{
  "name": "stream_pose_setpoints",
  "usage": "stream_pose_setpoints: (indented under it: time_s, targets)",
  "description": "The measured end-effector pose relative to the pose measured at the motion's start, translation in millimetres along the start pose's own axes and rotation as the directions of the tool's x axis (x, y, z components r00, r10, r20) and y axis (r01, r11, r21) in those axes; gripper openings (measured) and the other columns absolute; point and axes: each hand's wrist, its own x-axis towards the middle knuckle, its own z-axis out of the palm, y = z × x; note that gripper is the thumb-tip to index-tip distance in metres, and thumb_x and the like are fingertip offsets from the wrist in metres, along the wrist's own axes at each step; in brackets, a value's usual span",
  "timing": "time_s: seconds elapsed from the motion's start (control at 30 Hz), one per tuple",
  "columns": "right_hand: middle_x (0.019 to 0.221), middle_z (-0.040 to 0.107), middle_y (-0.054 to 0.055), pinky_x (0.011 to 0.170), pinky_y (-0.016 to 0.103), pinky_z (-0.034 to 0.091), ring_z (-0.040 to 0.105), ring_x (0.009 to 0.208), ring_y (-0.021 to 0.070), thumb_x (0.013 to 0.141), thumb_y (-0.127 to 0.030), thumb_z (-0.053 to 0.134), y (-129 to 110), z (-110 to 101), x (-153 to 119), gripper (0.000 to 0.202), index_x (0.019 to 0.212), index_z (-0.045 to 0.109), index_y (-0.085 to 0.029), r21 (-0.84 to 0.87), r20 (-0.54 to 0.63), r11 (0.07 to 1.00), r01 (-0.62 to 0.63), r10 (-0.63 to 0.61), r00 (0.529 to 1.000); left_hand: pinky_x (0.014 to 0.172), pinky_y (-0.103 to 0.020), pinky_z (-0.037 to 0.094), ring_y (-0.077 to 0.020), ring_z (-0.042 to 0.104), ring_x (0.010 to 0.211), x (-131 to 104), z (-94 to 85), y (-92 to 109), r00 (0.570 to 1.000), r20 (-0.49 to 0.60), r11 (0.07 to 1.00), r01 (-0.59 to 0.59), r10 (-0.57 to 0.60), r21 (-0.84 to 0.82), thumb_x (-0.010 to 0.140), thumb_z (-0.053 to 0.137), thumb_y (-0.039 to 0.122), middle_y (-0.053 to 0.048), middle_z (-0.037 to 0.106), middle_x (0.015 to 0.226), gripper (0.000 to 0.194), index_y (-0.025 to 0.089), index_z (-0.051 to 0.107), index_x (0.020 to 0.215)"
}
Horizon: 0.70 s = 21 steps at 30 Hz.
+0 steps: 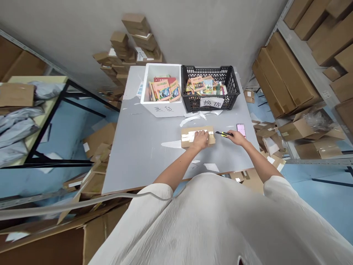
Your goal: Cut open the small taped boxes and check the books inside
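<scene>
Currently, I have the left hand (pixel 200 140) lying over the taped carton (pixel 189 130) on the bench (pixel 143 147), fingers unclosed. My right hand (pixel 237 137) grips a utility knife (pixel 224 134) just beside it.

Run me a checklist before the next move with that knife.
1. Utility knife held: ok, in the right hand, tip toward the box.
2. Cardboard box under control: ok, left hand on top.
3. Knife apart from left hand: ok, a gap shows.
4. Knife extended or retracted: cannot tell, too small.
5. Table free of scraps: not ok, white scraps lie near the box.
</scene>
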Motion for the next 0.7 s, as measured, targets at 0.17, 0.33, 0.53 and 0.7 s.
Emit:
stream_pose_setpoints:
  time_s: [0.17, 0.33, 0.53, 0.7]
  targets:
    - [0.116, 0.085, 0.008, 0.078, 0.030, 0.047, 0.073, 0.097, 0.0265, 0.110, -0.037, 0.060, -2.7, -0.9, 17.6, 0.034, 0.132, 0.083, -0.025, -0.041, 0.058, 0.994, 0.104, -0.102, 0.993, 0.137, -0.058, 0.026, -0.0393, 0.056, 0.150, 2.3, 7.6, -1.7, 1.000, -0.002, 1.000, -0.003, 0.003, -0.005, 0.083, 0.089, 0.029, -0.021, 0.063, 0.151, 0.070, 0.019, 0.059, 0.146]
    - [0.115, 0.086, 0.008, 0.079, 0.032, 0.044, 0.073, 0.100, 0.0281, 0.111, -0.034, 0.055, -13.9, -5.6, 33.2, 0.036, 0.131, 0.084, -0.027, -0.154, 0.144, 0.964, 0.215, -0.194, 0.970, 0.141, -0.062, 0.020, -0.0388, 0.059, 0.145, -3.2, 16.2, -3.7, 0.999, -0.040, 1.000, -0.017, 0.017, -0.012, 0.084, 0.088, 0.028, -0.019, 0.063, 0.147, 0.065, 0.021, 0.063, 0.144]
    - [0.127, 0.083, 0.012, 0.090, 0.035, 0.042, 0.072, 0.110, 0.0298, 0.112, -0.030, 0.050, -30.9, -10.8, 48.0, 0.040, 0.137, 0.081, -0.027, -0.300, 0.201, 0.901, 0.314, -0.262, 0.944, 0.141, -0.067, 0.019, -0.0408, 0.057, 0.147, -10.1, 21.7, -4.8, 0.994, -0.106, 1.000, -0.016, 0.014, -0.019, 0.083, 0.090, 0.028, -0.017, 0.063, 0.143, 0.067, 0.025, 0.065, 0.145]
    - [0.114, 0.083, 0.009, 0.081, 0.032, 0.039, 0.068, 0.095, 0.0253, 0.111, -0.031, 0.049, -29.9, -12.7, 50.9, 0.036, 0.125, 0.082, -0.026, -0.231, 0.258, 0.929, 0.290, -0.229, 0.939, 0.141, -0.064, 0.021, -0.0385, 0.061, 0.144, -8.4, 20.4, -5.9, 0.995, -0.101, 1.000, -0.014, 0.012, -0.018, 0.084, 0.089, 0.030, -0.016, 0.064, 0.143, 0.065, 0.026, 0.065, 0.144]
